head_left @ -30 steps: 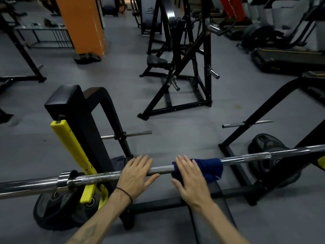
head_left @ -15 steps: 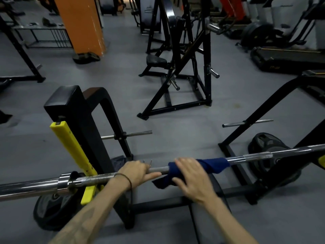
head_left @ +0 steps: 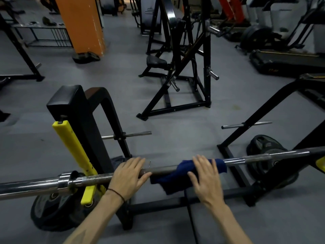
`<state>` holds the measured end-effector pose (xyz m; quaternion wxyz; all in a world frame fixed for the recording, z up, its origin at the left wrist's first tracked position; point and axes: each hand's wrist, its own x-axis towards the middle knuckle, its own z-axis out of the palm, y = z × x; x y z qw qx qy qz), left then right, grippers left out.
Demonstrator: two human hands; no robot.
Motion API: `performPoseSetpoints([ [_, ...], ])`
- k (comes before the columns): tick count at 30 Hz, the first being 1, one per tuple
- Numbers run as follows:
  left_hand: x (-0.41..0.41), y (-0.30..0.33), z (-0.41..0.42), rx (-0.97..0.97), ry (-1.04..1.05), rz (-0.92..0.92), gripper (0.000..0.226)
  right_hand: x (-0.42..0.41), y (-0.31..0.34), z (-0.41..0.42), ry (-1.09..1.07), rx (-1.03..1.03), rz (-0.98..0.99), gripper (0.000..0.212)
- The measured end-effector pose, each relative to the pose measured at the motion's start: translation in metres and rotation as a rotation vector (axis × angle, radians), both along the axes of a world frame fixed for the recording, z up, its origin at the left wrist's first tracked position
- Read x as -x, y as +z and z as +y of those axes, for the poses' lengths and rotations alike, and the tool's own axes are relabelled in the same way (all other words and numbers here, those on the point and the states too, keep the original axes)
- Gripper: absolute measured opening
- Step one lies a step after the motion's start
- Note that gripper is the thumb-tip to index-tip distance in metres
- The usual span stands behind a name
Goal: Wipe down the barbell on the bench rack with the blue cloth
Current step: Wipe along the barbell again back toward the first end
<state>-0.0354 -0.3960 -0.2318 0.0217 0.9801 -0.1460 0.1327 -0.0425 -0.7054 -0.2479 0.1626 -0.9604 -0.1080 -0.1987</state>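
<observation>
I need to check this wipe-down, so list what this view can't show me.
- Barbell ends: cut off by the left and right frame edges.
- Bar under the blue cloth and right hand: covered, so its cleanliness is unknown.
- Left hand palm and its contact with the bar: hidden by the hand's back.
- Right hand's fingers: motion-blurred.
- Bench: mostly hidden behind the forearms.

An orange pillar is standing at the back, a black machine beside it, a treadmill lying right.
</observation>
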Motion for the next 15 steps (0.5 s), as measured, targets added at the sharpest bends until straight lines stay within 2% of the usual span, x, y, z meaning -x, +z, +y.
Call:
performPoseSetpoints([
  [3, 0.004, -0.002, -0.001, 0.009, 0.052, -0.001, 0.067, 0.003, -0.002, 0.043, -0.196, -0.173, 0.042, 0.078],
  [6, 0.004, -0.002, -0.008, 0.026, 0.064, 0.035, 0.071, 0.016, -0.006, 0.089, -0.017, -0.145, 0.068, 0.077],
  [9, 0.004, -0.002, -0.005, 0.009, 0.04, 0.043, 0.07, 0.006, -0.003, 0.056, 0.149, 0.048, 0.042, 0.07],
  [12, 0.005, -0.003, -0.003, 0.0, 0.039, 0.057, 0.069, -0.004, -0.003, 0.009, -0.034, 0.029, -0.033, 0.071],
  [15, 0.003, -0.003, -0.005, 0.049, 0.071, 0.09, 0.067, -0.003, -0.007, 0.04, -0.284, -0.173, -0.011, 0.081],
])
